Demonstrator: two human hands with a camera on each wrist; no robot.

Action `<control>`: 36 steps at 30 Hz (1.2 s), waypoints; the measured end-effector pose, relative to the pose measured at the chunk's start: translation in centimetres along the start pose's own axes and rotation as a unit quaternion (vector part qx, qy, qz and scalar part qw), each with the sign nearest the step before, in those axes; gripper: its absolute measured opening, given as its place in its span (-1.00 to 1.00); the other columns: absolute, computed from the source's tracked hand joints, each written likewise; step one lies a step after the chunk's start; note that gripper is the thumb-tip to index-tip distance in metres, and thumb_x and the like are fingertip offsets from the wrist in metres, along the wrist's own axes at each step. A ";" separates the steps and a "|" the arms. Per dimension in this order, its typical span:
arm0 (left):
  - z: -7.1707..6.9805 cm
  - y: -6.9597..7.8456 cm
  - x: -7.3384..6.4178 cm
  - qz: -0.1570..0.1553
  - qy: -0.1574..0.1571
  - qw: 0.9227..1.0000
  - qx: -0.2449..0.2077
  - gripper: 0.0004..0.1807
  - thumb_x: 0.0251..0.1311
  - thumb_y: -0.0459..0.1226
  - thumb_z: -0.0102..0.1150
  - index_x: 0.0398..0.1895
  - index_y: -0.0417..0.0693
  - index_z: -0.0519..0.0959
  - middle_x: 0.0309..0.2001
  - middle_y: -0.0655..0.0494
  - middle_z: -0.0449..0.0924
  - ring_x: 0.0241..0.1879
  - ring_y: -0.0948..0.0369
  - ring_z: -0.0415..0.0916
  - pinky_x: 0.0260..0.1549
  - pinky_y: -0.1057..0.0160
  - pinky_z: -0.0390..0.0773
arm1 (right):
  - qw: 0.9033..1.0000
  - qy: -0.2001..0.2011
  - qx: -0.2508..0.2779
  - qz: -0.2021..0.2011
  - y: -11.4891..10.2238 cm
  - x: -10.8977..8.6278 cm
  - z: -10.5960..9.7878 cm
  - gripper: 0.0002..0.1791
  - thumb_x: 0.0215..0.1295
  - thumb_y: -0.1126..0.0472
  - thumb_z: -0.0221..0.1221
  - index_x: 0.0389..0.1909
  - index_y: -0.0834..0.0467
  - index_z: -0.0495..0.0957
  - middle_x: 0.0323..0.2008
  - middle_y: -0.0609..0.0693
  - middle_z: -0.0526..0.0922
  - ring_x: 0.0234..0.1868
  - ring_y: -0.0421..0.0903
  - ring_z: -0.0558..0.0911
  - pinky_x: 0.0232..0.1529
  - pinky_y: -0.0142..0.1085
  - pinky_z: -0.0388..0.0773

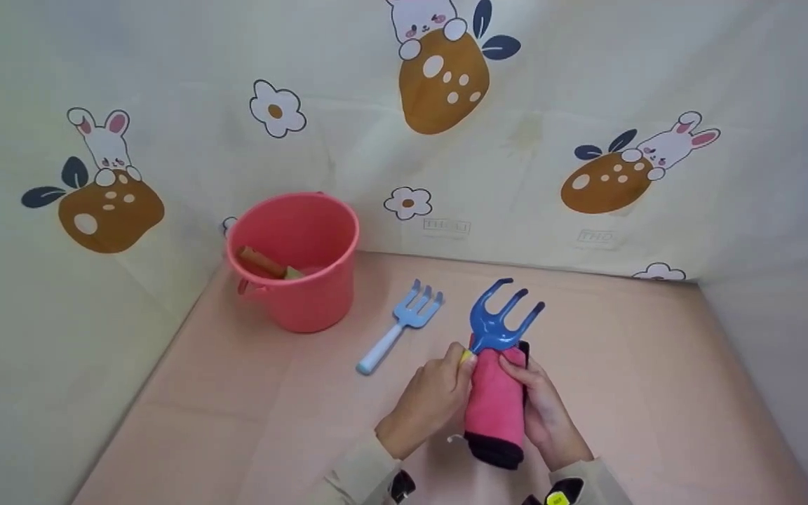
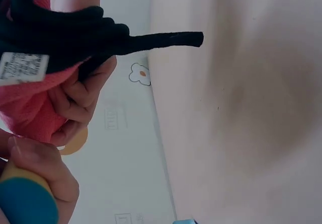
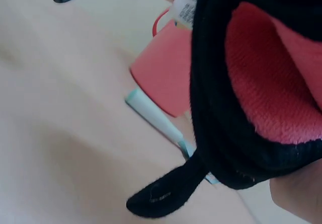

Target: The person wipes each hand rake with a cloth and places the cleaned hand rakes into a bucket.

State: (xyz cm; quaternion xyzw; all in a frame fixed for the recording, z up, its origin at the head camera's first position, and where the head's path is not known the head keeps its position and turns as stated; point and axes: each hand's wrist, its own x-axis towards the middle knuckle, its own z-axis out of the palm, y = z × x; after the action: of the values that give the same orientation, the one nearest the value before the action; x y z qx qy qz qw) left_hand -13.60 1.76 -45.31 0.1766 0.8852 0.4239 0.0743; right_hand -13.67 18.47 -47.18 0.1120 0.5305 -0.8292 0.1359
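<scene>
My left hand [image 1: 428,393] grips a hand cultivator by its handle, yellow with a blue butt end [image 2: 26,201] in the left wrist view. Its glossy blue head with three curved prongs [image 1: 494,330] points away from me, over the top of a pink towel [image 1: 494,403]. The folded towel has black edging and a white label [image 2: 24,67]. Holding it from the right side is my right hand [image 1: 548,414], thumb across its front. Both things are held up above the table. A black strap [image 3: 166,191] hangs off the towel in the right wrist view.
Left of my hands, a light blue hand fork [image 1: 384,345] lies on the table [image 1: 292,421]. Farther back stands a pink bucket [image 1: 313,301], with a brown-handled tool [image 1: 260,262] inside. A patterned sheet [image 1: 348,84] forms walls behind and at both sides.
</scene>
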 end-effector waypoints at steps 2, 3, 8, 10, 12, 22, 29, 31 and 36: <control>-0.2 0.1 -0.1 0.000 -0.003 1.000 0.006 -0.64 0.42 0.05 -0.34 -0.17 -0.03 0.28 -0.59 0.18 0.24 -0.64 0.35 0.34 -0.60 0.44 0.35 | 1.000 0.002 0.008 -0.004 -0.1 -0.1 0.0 -0.63 0.36 0.21 0.00 0.17 0.03 0.32 -0.13 -0.10 0.61 -0.10 -0.13 0.57 -0.02 -0.28 0.47; -0.3 0.2 -0.1 0.002 -0.004 1.000 0.010 -0.64 0.42 0.05 -0.34 -0.17 -0.03 0.28 -0.59 0.19 0.24 -0.64 0.35 0.33 -0.60 0.45 0.34 | 1.000 0.003 0.012 -0.007 -0.2 -0.1 -0.1 -0.65 0.36 0.21 -0.01 0.15 0.03 0.33 -0.14 -0.10 0.61 -0.10 -0.14 0.57 -0.02 -0.28 0.47; -0.4 0.2 -0.4 0.034 0.004 0.999 0.033 -0.66 0.44 0.01 -0.35 -0.22 -0.06 0.28 -0.65 0.22 0.16 -0.72 0.37 0.20 -0.70 0.46 0.22 | 0.998 0.038 0.035 -0.024 -0.6 -0.2 -0.4 -0.72 0.36 0.26 -0.03 0.05 0.04 0.42 -0.18 -0.09 0.62 -0.13 -0.15 0.57 -0.05 -0.31 0.47; -0.4 0.1 -0.4 0.037 0.002 0.999 0.031 -0.66 0.44 0.00 -0.36 -0.24 -0.07 0.28 -0.66 0.23 0.14 -0.73 0.36 0.16 -0.72 0.45 0.18 | 0.998 0.044 0.040 -0.032 -0.8 -0.2 -0.6 -0.73 0.36 0.29 -0.04 0.04 0.05 0.44 -0.20 -0.07 0.63 -0.14 -0.14 0.59 -0.05 -0.30 0.49; -0.4 0.0 -0.5 0.029 -0.007 0.999 0.023 -0.65 0.44 0.00 -0.37 -0.23 -0.06 0.29 -0.65 0.24 0.14 -0.71 0.36 0.16 -0.71 0.44 0.17 | 0.997 0.045 0.043 -0.036 -1.0 -0.2 -0.9 -0.72 0.36 0.30 -0.04 0.04 0.06 0.44 -0.20 -0.05 0.64 -0.15 -0.12 0.61 -0.05 -0.29 0.50; -0.4 -0.4 -0.7 0.019 -0.019 1.000 0.004 -0.60 0.42 0.06 -0.37 -0.26 -0.05 0.32 -0.68 0.24 0.16 -0.75 0.37 0.16 -0.75 0.50 0.16 | 0.995 0.068 0.051 -0.045 -2.0 -0.3 -1.9 -0.77 0.36 0.30 -0.03 0.00 0.09 0.40 -0.27 -0.07 0.63 -0.20 -0.16 0.62 -0.09 -0.33 0.50; -0.5 -0.6 -0.7 0.015 -0.022 0.999 0.020 -0.54 0.40 0.12 -0.43 -0.25 -0.04 0.32 -0.68 0.24 0.17 -0.74 0.37 0.17 -0.74 0.49 0.17 | 0.996 0.068 0.006 -0.053 -3.4 -0.5 -2.4 -0.67 0.38 0.29 -0.06 0.13 0.08 0.21 -0.17 -0.14 0.57 -0.10 -0.21 0.58 0.01 -0.34 0.46; -0.5 -0.6 -0.8 0.010 -0.025 0.999 0.021 -0.55 0.40 0.11 -0.41 -0.25 -0.03 0.32 -0.67 0.23 0.17 -0.73 0.37 0.18 -0.73 0.48 0.18 | 0.995 0.073 -0.017 -0.068 -3.8 -0.6 -2.5 -0.68 0.37 0.31 -0.06 0.11 0.09 0.23 -0.15 -0.14 0.54 -0.09 -0.21 0.56 0.02 -0.36 0.45; -0.3 -0.8 -0.8 0.004 -0.023 1.000 0.018 -0.60 0.41 0.07 -0.35 -0.27 -0.03 0.32 -0.67 0.24 0.17 -0.73 0.37 0.17 -0.73 0.46 0.18 | 0.978 0.093 -0.131 -0.133 -4.7 -0.9 -2.7 -0.68 0.32 0.39 -0.04 0.08 0.15 0.33 -0.14 -0.18 0.50 -0.07 -0.21 0.50 -0.01 -0.41 0.41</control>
State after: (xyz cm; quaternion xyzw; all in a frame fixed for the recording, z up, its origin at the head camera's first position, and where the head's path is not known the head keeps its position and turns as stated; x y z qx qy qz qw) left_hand -13.08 0.81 -45.75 0.1911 0.8902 0.4037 0.0898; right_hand -14.34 22.92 -44.03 0.0984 0.6550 -0.7491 -0.0127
